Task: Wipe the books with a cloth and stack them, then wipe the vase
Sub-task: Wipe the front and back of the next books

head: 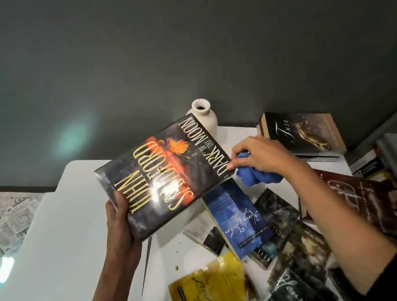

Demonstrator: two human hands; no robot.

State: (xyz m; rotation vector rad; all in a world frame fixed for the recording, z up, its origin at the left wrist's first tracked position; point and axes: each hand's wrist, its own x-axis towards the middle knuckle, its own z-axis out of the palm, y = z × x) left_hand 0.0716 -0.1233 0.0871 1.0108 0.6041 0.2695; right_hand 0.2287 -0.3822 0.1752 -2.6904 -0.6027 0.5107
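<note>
Left arm reaches up from the bottom edge, and the left hand grips the near corner of the big hardcover, holding it tilted in the air above the white table, glossy front cover facing up. Over comes the right forearm from the lower right, knuckles up. The right hand has its fingers curled round a bunched blue cloth, and the thumb tip touches the hardcover's far edge by the title.

Behind the raised book, the pale vase stands upright at the back of the table against the dark wall. Beside it to the right sits a stack topped by the Fuse book. Under the right arm, loose on the table, lie the blue King John book and, nearer, the yellow Tempest book.
</note>
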